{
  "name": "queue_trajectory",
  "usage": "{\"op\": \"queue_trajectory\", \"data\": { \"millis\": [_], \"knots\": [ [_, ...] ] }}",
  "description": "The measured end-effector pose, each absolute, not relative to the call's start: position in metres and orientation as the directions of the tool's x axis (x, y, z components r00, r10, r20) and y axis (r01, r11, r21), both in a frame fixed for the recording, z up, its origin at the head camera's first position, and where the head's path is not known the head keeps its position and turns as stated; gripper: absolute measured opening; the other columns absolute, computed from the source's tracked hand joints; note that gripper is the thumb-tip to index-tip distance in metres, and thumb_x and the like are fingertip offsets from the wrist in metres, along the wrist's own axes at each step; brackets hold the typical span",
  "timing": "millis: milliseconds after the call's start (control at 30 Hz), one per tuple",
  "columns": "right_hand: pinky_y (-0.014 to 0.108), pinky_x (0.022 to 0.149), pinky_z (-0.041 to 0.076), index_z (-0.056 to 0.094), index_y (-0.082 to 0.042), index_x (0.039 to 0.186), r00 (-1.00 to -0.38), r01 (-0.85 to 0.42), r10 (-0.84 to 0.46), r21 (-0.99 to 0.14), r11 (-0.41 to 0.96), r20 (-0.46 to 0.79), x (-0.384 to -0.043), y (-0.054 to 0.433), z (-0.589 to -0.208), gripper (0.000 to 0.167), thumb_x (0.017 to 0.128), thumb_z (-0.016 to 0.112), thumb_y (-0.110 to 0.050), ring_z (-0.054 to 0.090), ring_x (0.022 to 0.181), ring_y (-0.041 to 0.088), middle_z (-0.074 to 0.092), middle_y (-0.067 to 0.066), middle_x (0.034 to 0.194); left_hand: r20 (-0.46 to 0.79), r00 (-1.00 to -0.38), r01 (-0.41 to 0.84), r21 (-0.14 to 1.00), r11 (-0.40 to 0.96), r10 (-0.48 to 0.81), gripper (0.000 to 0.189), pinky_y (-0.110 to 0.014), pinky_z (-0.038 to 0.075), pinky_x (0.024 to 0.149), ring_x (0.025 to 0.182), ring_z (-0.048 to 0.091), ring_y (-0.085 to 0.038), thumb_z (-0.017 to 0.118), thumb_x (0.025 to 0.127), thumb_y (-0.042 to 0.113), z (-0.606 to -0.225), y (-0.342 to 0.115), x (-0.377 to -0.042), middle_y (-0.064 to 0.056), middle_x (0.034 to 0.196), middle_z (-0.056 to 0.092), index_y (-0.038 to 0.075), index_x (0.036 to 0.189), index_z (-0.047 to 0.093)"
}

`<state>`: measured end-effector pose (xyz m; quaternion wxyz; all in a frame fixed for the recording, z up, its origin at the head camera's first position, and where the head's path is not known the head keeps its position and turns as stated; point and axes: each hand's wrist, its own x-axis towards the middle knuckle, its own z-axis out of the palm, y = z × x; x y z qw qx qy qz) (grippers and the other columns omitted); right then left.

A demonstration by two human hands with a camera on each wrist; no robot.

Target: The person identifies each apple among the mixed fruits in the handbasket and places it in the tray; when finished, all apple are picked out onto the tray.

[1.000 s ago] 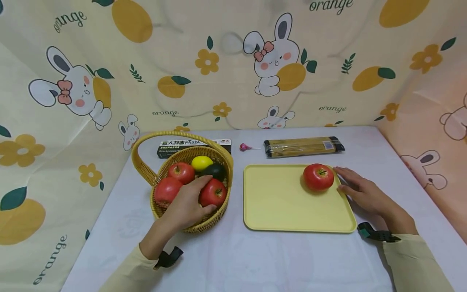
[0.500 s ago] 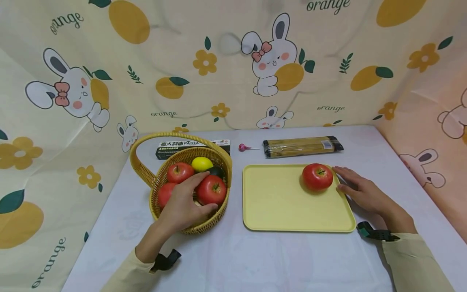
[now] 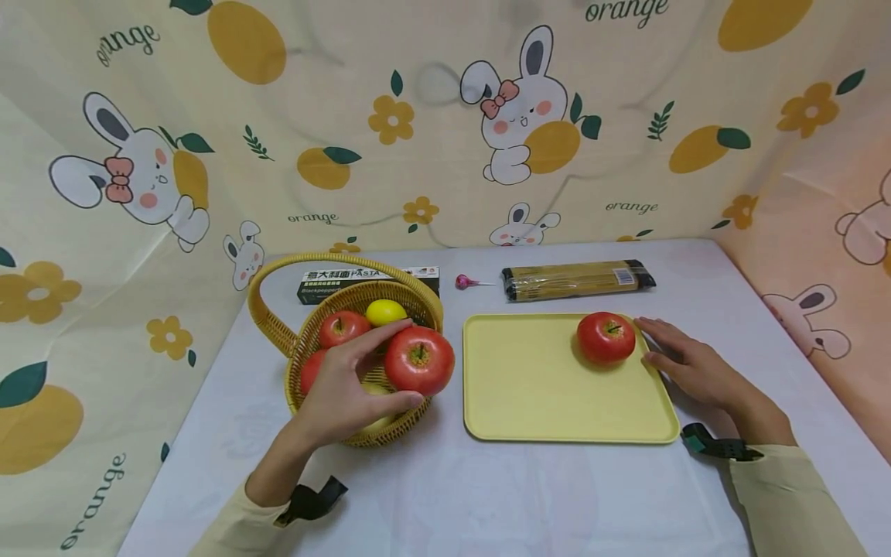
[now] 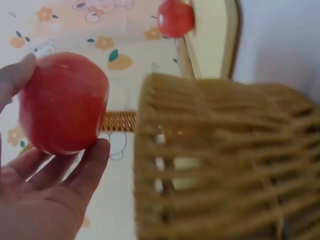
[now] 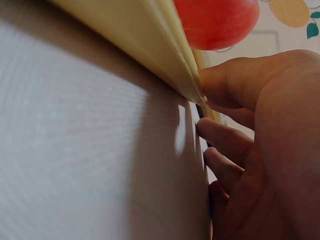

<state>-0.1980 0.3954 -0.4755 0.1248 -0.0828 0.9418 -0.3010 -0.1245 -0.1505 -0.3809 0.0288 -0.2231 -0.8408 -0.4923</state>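
Grasping glossy round red apple (image 3: 419, 361) in left hand (image 3: 348, 398), just raised from woven tan wicker basket (image 3: 400, 427) beneath hand, so now clear of rim. Touching rectangular pale-yellow tray (image 3: 536, 387) with extended right hand (image 3: 689, 371).

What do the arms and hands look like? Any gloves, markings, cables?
Left hand and right hand: both bare, no gloves. Long beige sleeves. A black strap at each wrist, left strap and right strap; the right has a greenish patch. No cables visible.
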Motion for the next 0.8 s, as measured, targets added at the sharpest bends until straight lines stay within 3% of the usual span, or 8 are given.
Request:
{"op": "queue_trajectory", "data": {
  "millis": [433,667,800],
  "knots": [
    [0.088,0.117,0.023,0.025,-0.015,0.175,-0.955,-0.066,-0.222,-0.591,0.804,-0.196,-0.198,0.398,-0.479,0.077,0.112,0.061,-0.042,0.015,0.162,0.062,0.021,0.032,0.178,0.240,-0.849,0.387,0.889,0.244,0.471,0.085,-0.033,0.058,0.112,0.133,0.067,-0.013,0.098,0.082,0.020,-0.384,-0.095,-0.136,0.007,0.146,0.069,0.020,0.158,0.059],
    [0.088,0.118,0.023,0.026,-0.016,0.175,-0.954,-0.076,-0.230,-0.588,0.805,-0.191,-0.198,0.398,-0.477,0.077,0.112,0.060,-0.043,0.016,0.162,0.062,0.022,0.031,0.178,0.247,-0.838,0.380,0.904,0.195,0.487,0.084,-0.030,0.058,0.111,0.134,0.067,-0.017,0.097,0.083,0.019,-0.391,-0.052,-0.150,-0.002,0.147,0.070,0.013,0.158,0.058],
    [0.088,0.117,0.023,0.025,-0.016,0.176,-0.953,-0.071,-0.227,-0.584,0.809,-0.199,-0.199,0.397,-0.475,0.078,0.112,0.060,-0.045,0.015,0.161,0.062,0.021,0.031,0.178,0.212,-0.851,0.334,0.925,0.183,0.481,0.086,-0.027,0.058,0.109,0.131,0.069,-0.016,0.097,0.084,0.020,-0.396,-0.027,-0.157,-0.003,0.147,0.068,0.014,0.159,0.057]
  ]
}}
